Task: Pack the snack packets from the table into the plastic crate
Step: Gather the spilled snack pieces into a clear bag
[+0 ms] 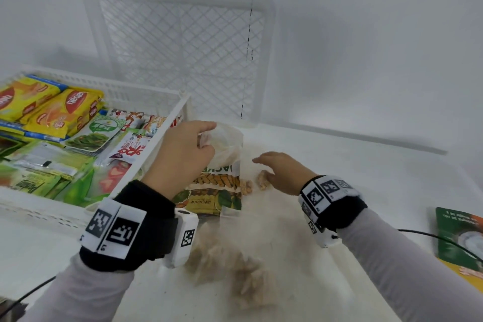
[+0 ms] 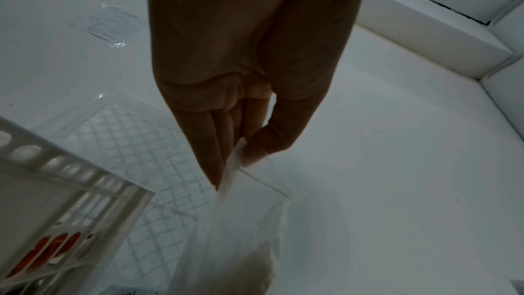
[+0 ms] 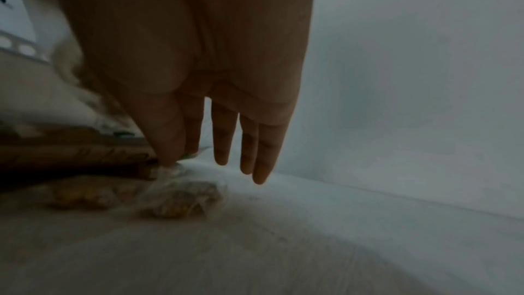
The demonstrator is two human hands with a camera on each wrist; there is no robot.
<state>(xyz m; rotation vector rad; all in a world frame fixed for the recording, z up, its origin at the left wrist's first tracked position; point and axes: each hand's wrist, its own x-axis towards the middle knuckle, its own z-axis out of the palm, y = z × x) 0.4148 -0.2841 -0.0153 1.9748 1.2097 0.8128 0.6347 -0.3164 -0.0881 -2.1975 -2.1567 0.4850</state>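
My left hand [image 1: 205,145] holds up a clear plastic snack packet [image 1: 228,142] just right of the white crate's corner [image 1: 167,123]. In the left wrist view the thumb and fingers [image 2: 218,165] pinch the packet's top edge, and the clear packet [image 2: 241,239] hangs below them. My right hand [image 1: 266,172] is low over the table. Its thumb and forefinger pinch a small clear-wrapped snack [image 3: 181,196], while the other fingers [image 3: 260,160] stay straight. A second small wrapped snack [image 1: 247,187] lies beside a printed yellow-green packet [image 1: 217,191].
The crate is packed with yellow, green and red-and-white packets [image 1: 65,112]. A second white crate [image 1: 183,42] leans on the back wall. A clear bag of pale snacks [image 1: 232,272] lies near me, and a green packet [image 1: 460,238] at the right edge.
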